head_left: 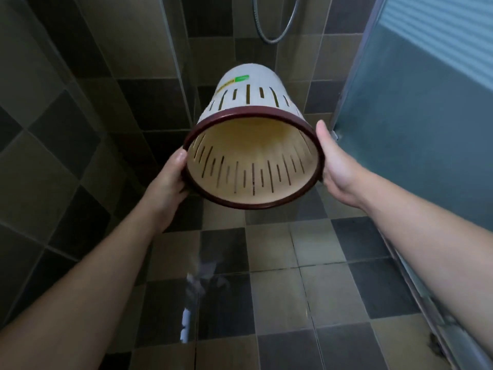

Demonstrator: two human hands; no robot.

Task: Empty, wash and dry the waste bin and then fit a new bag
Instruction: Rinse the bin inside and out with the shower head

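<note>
The waste bin is a cream plastic basket with narrow slots in its wall, a dark red rim and a green and yellow label near its base. It is held in the air, tipped with its mouth toward me and down, and nothing is inside it. My left hand grips the rim on the left side. My right hand grips the rim on the right side. Both arms are stretched out over a tiled shower floor.
Dark and tan tiles cover the floor and walls. A glass shower panel stands on the left, with a reflection low on it. A frosted glass door is on the right. A metal shower hose loops on the back wall.
</note>
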